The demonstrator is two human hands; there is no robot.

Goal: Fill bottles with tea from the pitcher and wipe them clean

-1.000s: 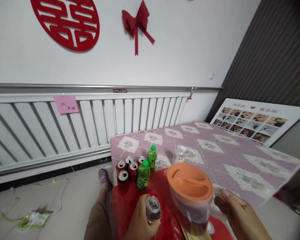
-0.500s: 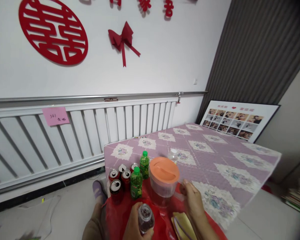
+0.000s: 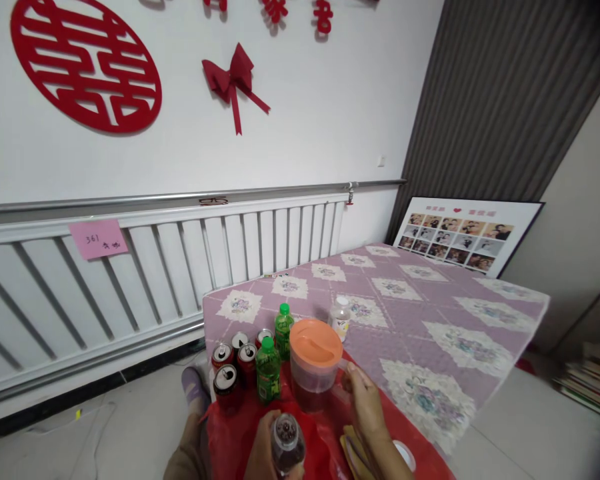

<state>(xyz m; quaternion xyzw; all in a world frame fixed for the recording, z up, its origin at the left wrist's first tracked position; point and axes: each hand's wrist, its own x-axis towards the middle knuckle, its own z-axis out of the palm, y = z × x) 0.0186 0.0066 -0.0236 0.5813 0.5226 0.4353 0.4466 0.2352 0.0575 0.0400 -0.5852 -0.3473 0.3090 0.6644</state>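
My left hand (image 3: 263, 450) is wrapped round a clear plastic bottle (image 3: 285, 441) with dark liquid, held upright and uncapped at the bottom of the view. My right hand (image 3: 363, 407) grips the handle of a clear pitcher (image 3: 314, 363) with an orange lid, which stands on a red cloth (image 3: 325, 437) and holds dark liquid at its bottom. Just left of the pitcher stand two green bottles (image 3: 269, 360) and several red cans (image 3: 227, 377).
A small white-capped bottle (image 3: 341, 319) stands behind the pitcher on the purple patterned cover (image 3: 430, 313). Yellow-green paper (image 3: 353, 453) and a white lid (image 3: 404, 455) lie on the red cloth. A white radiator (image 3: 180, 247) lines the wall. A photo board (image 3: 460, 233) leans at the right.
The pitcher has gone from raised near the camera down and away onto the red cloth, my right hand still on its handle. The view has lifted and shifted right.
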